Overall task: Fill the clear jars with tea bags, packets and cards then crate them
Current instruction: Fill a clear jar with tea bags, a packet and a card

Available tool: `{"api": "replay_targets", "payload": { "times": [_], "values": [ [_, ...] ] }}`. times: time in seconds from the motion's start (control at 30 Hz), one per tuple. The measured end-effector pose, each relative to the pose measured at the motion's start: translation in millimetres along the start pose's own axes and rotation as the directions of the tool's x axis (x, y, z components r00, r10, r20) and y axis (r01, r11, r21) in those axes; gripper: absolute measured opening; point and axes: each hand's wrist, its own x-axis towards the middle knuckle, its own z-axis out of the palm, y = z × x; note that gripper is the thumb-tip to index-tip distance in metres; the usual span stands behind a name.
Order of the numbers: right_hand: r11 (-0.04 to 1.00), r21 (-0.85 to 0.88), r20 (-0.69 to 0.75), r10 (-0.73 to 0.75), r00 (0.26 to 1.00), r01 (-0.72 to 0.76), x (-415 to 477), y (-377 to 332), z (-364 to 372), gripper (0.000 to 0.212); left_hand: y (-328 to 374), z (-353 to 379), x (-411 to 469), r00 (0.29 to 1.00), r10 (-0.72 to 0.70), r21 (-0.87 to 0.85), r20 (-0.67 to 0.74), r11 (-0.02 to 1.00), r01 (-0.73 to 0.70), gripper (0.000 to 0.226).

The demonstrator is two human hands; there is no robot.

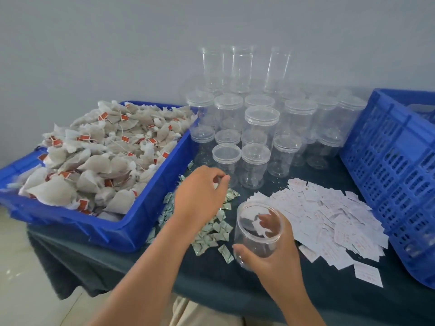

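Dark table (235,285); lidded jars (255,158) between tray (113,234) and crate (388,165), behind gripped jar (249,241).

Tea bags (94,156) left, jars (254,128) behind, cards (324,215) right.

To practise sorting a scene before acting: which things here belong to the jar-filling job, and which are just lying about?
Job: open jar in right hand, lidded jars, tea bags, packets, cards, blue crate.
Just there: dark tablecloth, grey wall, pale floor.
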Motion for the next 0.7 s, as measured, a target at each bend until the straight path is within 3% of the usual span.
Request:
{"api": "replay_targets", "payload": {
  "times": [0.17,0.23,0.3,0.37,0.5,0.6,0.7],
  "values": [
    [0.999,0.053,0.051,-0.014,0.999,0.011,-2.2,0.1,17.8,0.088,-62.0,-113.7,27.3,0.987,-0.149,0.233,-0.053,0.96,0.158,0.018],
    [0.998,0.05,0.05,-0.027,0.998,0.025,-1.6,-0.9,22.4,0.088,-90.4,-138.0,45.1,0.957,-0.286,0.461,0.041,0.856,0.236,0.042],
    [0.998,0.053,0.066,-0.026,0.997,0.023,-1.7,-2.9,25.5,0.089,-110.2,-146.3,56.6,0.883,-0.446,0.684,0.147,0.69,0.235,0.064],
    [0.998,0.044,0.085,-0.037,0.996,0.033,-2.3,-5.1,27.0,0.091,-124.8,-144.4,61.8,0.853,-0.484,0.759,0.194,0.625,0.182,0.064],
    [0.997,0.036,0.103,-0.072,0.992,0.068,-1.8,-5.2,25.4,0.09,-146.0,-145.5,67.6,0.916,-0.369,0.692,0.161,0.704,0.162,0.04],
    [0.996,0.052,0.111,-0.077,0.991,0.072,-1.7,-1.5,23.1,0.088,-149.1,-151.7,63.7,0.963,-0.27,0.494,0.01,0.839,0.231,0.017],
    [0.998,0.044,0.13,-0.055,0.99,0.049,-1.6,1.8,22.7,0.091,-130.9,-158.3,55.6,0.974,-0.188,0.244,-0.123,0.946,0.214,0.029]
  ]
}}
